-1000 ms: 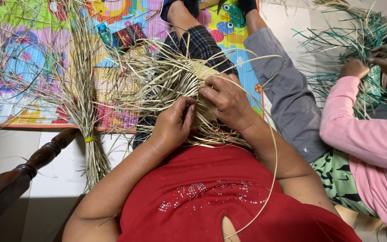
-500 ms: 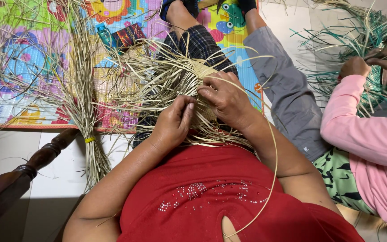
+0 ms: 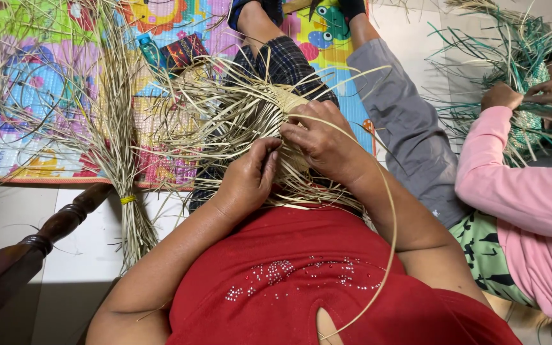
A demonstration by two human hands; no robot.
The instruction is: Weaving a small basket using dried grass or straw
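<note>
A half-woven piece of pale straw (image 3: 237,112) rests on my lap, with loose strands sticking out all around. My left hand (image 3: 247,179) is closed on strands at its near edge, thumb and fingers pinched together. Just to the right, my right hand (image 3: 321,137) presses on the woven part and grips strands between its fingers. One long strand (image 3: 391,223) curves from the weave around my right forearm. Both hands nearly touch.
A tied bundle of straw (image 3: 122,160) lies on the colourful play mat (image 3: 27,96) at left. Near my feet lie a blue bottle (image 3: 150,51) and a patterned pouch (image 3: 183,50). At right another person's hand (image 3: 499,96) works green strands (image 3: 519,57). A dark wooden chair leg (image 3: 39,236) juts in.
My hands have barely shifted on the straw weave. The other person's hands at right have moved slightly on the green strands.
</note>
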